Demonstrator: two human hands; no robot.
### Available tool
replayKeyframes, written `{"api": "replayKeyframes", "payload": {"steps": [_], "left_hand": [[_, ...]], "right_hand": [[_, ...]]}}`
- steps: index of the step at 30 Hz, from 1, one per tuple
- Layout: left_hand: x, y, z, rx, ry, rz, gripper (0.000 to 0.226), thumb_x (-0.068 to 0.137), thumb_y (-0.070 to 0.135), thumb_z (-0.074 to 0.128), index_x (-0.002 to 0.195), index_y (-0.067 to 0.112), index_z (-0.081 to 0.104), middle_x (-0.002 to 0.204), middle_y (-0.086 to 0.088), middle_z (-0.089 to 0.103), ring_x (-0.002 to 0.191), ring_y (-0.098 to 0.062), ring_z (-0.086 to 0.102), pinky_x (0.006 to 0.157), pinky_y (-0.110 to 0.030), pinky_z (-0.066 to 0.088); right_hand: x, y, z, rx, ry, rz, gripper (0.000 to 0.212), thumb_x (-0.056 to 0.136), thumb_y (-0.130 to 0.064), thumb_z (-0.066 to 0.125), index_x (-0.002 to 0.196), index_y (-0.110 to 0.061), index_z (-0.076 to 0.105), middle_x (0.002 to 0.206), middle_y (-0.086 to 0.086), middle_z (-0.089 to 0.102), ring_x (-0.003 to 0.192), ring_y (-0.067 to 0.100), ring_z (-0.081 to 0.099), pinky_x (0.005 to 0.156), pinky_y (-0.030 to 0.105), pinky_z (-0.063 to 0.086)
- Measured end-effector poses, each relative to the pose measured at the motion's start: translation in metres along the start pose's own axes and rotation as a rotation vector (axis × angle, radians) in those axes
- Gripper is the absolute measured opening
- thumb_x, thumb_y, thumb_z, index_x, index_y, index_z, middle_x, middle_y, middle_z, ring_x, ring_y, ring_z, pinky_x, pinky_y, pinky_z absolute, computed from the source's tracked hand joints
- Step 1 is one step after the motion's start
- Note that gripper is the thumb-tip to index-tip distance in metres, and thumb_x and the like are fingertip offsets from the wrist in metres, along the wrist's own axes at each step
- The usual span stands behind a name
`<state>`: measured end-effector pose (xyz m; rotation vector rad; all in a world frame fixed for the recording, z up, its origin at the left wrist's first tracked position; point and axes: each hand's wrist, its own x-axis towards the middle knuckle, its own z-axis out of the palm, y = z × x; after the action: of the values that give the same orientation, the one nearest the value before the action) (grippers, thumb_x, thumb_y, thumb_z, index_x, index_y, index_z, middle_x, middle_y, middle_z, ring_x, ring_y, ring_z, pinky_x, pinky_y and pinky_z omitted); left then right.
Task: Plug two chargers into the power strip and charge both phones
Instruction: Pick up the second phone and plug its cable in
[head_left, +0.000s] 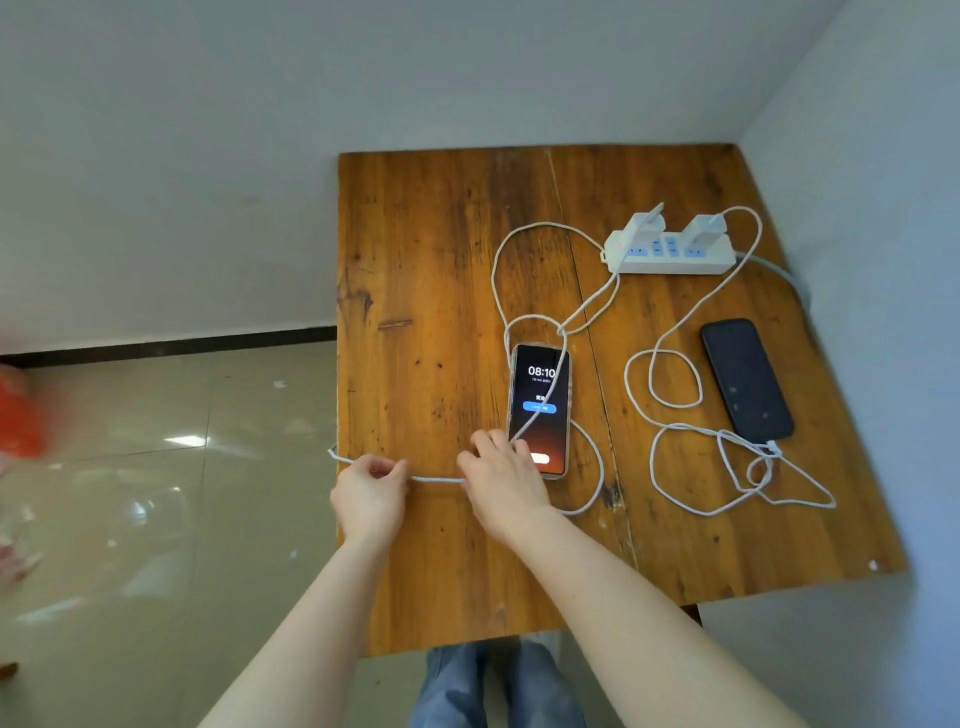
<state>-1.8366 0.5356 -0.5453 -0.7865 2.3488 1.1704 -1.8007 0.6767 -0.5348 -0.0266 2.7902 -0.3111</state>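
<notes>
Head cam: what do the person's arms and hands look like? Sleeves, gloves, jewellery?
Both forearms are bare up to the frame edge, with no sleeves visible. The left hand and right hand wear no gloves, and no rings, watch or bracelets show on the visible sides. Fingernails are too small to judge. Below the table edge, blue jeans cover the legs.

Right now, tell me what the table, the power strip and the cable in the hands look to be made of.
Table: wood planks, seemingly varnished orange-brown; grain, knots and a seam show, with a slight sheen.
Power strip: smooth white plastic, judging by its moulded body and blue-lined sockets.
Cable, held by the left hand and right hand: white, matte, possibly braided; too fine to confirm.
</notes>
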Motion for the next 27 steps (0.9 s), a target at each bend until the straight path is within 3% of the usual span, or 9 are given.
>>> {"api": "replayKeyframes", "payload": {"steps": [3, 7, 11, 14, 19, 21, 22, 24, 27], "left_hand": [[0.005, 0.006, -0.001, -0.127, 0.040, -0.141, 0.015, 0.079, 0.016, 0.067, 0.091, 0.011, 0.059, 0.085, -0.011, 0.070, 0.083, -0.029, 0.067, 0.080, -0.042, 0.054], [0.001, 0.028, -0.014, -0.602, 0.145, -0.270, 0.031, 0.086, -0.005, 0.052, 0.111, 0.009, 0.042, 0.079, -0.013, 0.059, 0.058, -0.020, 0.062, 0.055, -0.031, 0.052], [-0.010, 0.046, -0.025, -0.796, 0.091, -0.317, 0.050, 0.093, -0.004, 0.047, 0.139, 0.001, 0.028, 0.088, -0.018, 0.060, 0.067, -0.020, 0.063, 0.065, -0.035, 0.055], [-0.036, 0.061, -0.023, -0.770, -0.034, -0.238, 0.031, 0.095, 0.008, 0.050, 0.125, -0.003, 0.048, 0.087, -0.014, 0.066, 0.069, -0.017, 0.065, 0.063, -0.030, 0.054], [-0.093, 0.081, -0.012, -0.579, -0.236, 0.043, 0.013, 0.094, 0.018, 0.053, 0.102, 0.014, 0.062, 0.077, -0.009, 0.070, 0.059, -0.013, 0.067, 0.053, -0.023, 0.055], [-0.117, 0.088, -0.004, -0.536, -0.384, 0.096, 0.012, 0.094, 0.017, 0.052, 0.101, 0.012, 0.062, 0.074, -0.010, 0.070, 0.059, -0.015, 0.067, 0.054, -0.025, 0.055], [-0.127, 0.090, 0.001, -0.518, -0.454, 0.103, 0.013, 0.095, 0.017, 0.052, 0.101, 0.010, 0.061, 0.074, -0.011, 0.070, 0.061, -0.016, 0.067, 0.056, -0.026, 0.056], [-0.145, 0.094, 0.014, -0.473, -0.570, 0.113, 0.013, 0.094, 0.017, 0.053, 0.101, 0.010, 0.062, 0.076, -0.012, 0.071, 0.064, -0.019, 0.068, 0.060, -0.030, 0.058], [-0.161, 0.096, 0.034, -0.410, -0.662, 0.141, 0.014, 0.094, 0.019, 0.054, 0.099, 0.011, 0.064, 0.075, -0.008, 0.072, 0.066, -0.019, 0.068, 0.064, -0.033, 0.058]], "right_hand": [[-0.012, 0.002, -0.012, 0.220, -0.102, 0.016, 0.009, 0.095, -0.022, 0.051, 0.101, -0.019, 0.056, 0.103, 0.006, 0.060, 0.097, 0.024, 0.050, 0.092, 0.041, 0.043], [-0.032, 0.015, -0.033, 0.386, -0.164, 0.114, 0.008, 0.090, -0.026, 0.053, 0.084, -0.022, 0.057, 0.083, 0.000, 0.062, 0.080, 0.020, 0.056, 0.065, 0.030, 0.047], [-0.058, 0.042, -0.056, 0.349, -0.228, 0.202, 0.007, 0.082, -0.017, 0.057, 0.076, -0.019, 0.060, 0.079, 0.000, 0.062, 0.071, 0.017, 0.058, 0.054, 0.025, 0.043], [-0.079, 0.062, -0.073, 0.308, -0.255, 0.270, 0.009, 0.082, -0.017, 0.057, 0.074, -0.019, 0.059, 0.077, 0.000, 0.062, 0.067, 0.015, 0.058, 0.052, 0.024, 0.043], [-0.113, 0.100, -0.105, 0.299, -0.235, 0.430, 0.009, 0.085, -0.023, 0.056, 0.084, -0.020, 0.065, 0.076, 0.000, 0.064, 0.067, 0.014, 0.061, 0.055, 0.025, 0.048], [-0.124, 0.116, -0.114, 0.342, -0.238, 0.498, 0.020, 0.088, -0.025, 0.052, 0.095, -0.018, 0.070, 0.089, 0.001, 0.068, 0.080, 0.017, 0.063, 0.074, 0.035, 0.054], [-0.128, 0.122, -0.117, 0.375, -0.228, 0.525, 0.025, 0.090, -0.026, 0.050, 0.100, -0.017, 0.070, 0.098, 0.002, 0.069, 0.090, 0.019, 0.062, 0.088, 0.044, 0.050], [-0.129, 0.128, -0.122, 0.553, -0.154, 0.577, 0.031, 0.093, -0.025, 0.045, 0.107, -0.009, 0.068, 0.109, 0.004, 0.067, 0.101, 0.021, 0.057, 0.102, 0.050, 0.038], [-0.123, 0.118, -0.131, 1.042, 0.014, 0.610, 0.034, 0.094, -0.034, 0.046, 0.110, -0.013, 0.068, 0.116, -0.001, 0.064, 0.107, 0.015, 0.055, 0.095, 0.034, 0.036]]}}
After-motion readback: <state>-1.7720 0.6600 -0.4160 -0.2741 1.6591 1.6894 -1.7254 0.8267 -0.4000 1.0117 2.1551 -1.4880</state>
